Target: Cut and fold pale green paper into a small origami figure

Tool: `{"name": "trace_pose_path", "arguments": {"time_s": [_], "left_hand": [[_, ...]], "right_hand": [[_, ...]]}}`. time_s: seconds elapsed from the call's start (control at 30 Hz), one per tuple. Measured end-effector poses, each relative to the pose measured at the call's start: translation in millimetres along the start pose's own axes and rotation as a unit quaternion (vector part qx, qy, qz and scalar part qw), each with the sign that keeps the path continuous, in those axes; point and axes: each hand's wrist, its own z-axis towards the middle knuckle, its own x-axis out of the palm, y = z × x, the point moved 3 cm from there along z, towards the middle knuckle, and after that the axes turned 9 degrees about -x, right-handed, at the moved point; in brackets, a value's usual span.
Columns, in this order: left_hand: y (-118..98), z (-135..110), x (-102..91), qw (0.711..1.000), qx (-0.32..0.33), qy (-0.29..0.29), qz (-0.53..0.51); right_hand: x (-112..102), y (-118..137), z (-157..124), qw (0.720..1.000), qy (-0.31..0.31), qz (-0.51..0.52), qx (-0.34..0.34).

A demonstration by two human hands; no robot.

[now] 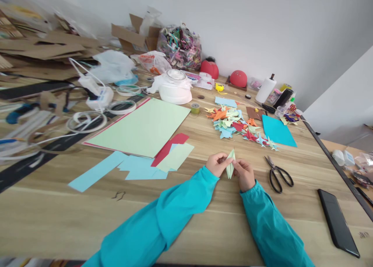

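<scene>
both hands pinch a pale green folded paper point(230, 163) upright above the near counter point(204, 228), left hand point(217, 164) and right hand point(244, 175) flanking it equally, long axis pointing far, scissors point(278, 173) right.

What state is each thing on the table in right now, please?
pale green paper, folded narrow, held between both hands
left hand, pinching the paper
right hand, pinching the paper
scissors, shut, lying flat
phone, screen dark, lying flat
large green sheet, unfolded, flat
paper figures, folded, loosely piled
</scene>
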Motion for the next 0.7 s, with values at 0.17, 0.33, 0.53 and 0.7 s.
{"name": "trace_pose_path", "arguments": {"time_s": [0.17, 0.33, 0.53, 0.7], "left_hand": [[0.7, -0.2, -0.2, 1.0, -0.019, 0.008, 0.006], [-2.3, -0.4, -1.5, 1.0, -0.012, -0.004, 0.012], [-17.0, -2.6, -2.6, 0.993, -0.067, 0.024, -0.089], [-25.4, -3.4, -4.9, 0.992, -0.082, 0.053, -0.085]], "right_hand": [[1.7, 4.4, -0.5, 1.0, 0.01, -0.018, -0.008], [2.7, 7.2, -0.6, 0.999, 0.017, -0.036, -0.007], [0.2, 1.7, -1.4, 0.999, 0.012, 0.025, 0.036], [-0.5, 3.1, -2.1, 0.997, 0.027, 0.054, 0.055]]}}
